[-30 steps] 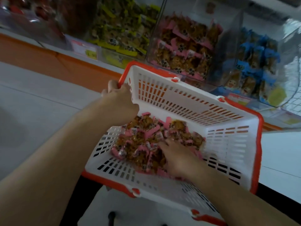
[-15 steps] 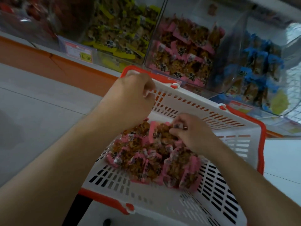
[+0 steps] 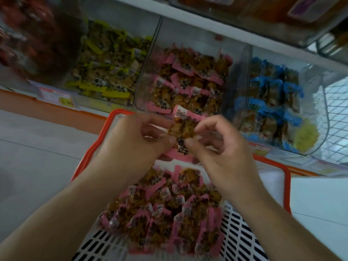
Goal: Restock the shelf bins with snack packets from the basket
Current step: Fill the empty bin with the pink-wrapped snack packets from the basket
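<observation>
Both hands meet above the basket's (image 3: 286, 187) far rim. The left hand (image 3: 130, 146) and right hand (image 3: 220, 149) each pinch pink snack packets (image 3: 181, 127) between curled fingers, just before the pink bin (image 3: 190, 80). More packets (image 3: 165, 213) lie heaped in the basket below.

A shop: shelf bins (image 3: 190, 76) of wrapped snacks, price tag (image 3: 56, 96).
</observation>
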Demonstrator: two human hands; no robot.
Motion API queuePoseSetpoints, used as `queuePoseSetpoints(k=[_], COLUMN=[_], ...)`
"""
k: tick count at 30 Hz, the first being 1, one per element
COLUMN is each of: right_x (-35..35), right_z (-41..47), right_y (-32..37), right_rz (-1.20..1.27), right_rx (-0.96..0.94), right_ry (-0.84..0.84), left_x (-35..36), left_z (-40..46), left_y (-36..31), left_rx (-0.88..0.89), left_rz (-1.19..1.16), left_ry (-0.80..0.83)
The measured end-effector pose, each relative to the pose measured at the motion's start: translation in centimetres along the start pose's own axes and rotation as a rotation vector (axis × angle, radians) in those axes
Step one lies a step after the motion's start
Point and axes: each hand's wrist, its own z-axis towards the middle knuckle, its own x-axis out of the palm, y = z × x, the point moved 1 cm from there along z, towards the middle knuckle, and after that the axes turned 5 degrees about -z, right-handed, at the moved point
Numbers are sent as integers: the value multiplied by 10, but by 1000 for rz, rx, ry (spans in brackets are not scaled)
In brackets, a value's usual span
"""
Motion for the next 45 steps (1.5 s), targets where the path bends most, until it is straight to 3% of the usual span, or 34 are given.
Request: queuePoseSetpoints(k=[2,6,10,13,21,28,38,42,45], right_x=[3,-2,-9,-8,28,68,85,81,71], right_z=[0,7,12,16,119,207,207,202,182], right_y=[-1,-9,-14,-12,-1,7,-4,3,10], right_rz=[69,106,58,14,-82,-176,-774,-724,-653], right_rx=[63,133,131,135,62,54,-72,-48,-129], right_ry=[64,8,-51,-85,-237,-254,-249,-203,-223], left_x=[7,14,-2,-13,-15,-18,-20,-22,-28], left_z=[1,3,9,14,16,18,19,19,18], left_y=[-1,3,-1,2,8,10,11,10,-2], left_rx=[1,66,362,367,275,305,315,358,388], left_rz=[-16,161,674,924,806,845,904,839,732], left_ry=[-22,-20,-128,-136,-47,-24,-24,-39,-141])
